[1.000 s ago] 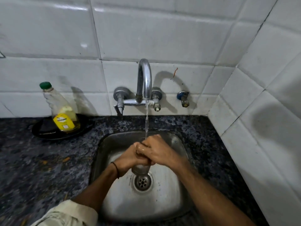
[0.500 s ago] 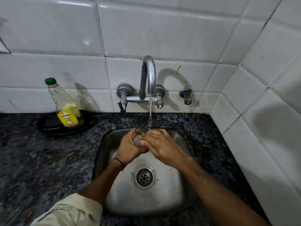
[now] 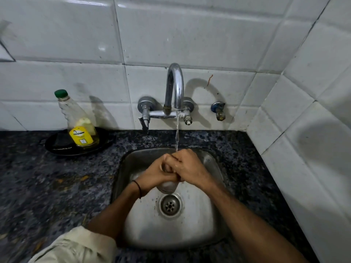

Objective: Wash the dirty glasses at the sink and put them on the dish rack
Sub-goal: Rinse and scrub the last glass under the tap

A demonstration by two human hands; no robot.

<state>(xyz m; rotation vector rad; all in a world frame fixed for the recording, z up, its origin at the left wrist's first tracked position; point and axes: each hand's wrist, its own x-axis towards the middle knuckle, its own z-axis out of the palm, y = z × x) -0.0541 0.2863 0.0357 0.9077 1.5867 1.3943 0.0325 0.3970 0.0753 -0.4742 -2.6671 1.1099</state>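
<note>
Over the steel sink [image 3: 207,232], left hand [image 3: 153,175] and right hand [image 3: 190,168] both grip a glass [image 3: 168,186] under the tap's [image 3: 175,92] running water.

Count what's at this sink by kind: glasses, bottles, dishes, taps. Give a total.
Clear drinking glass, gripped by left hand and right hand: 1
Clear plastic soap bottle with green cap: 1
Black round dish under the bottle: 1
Taps, chrome curved running spout and small wall valve: 2
Total: 5
</note>
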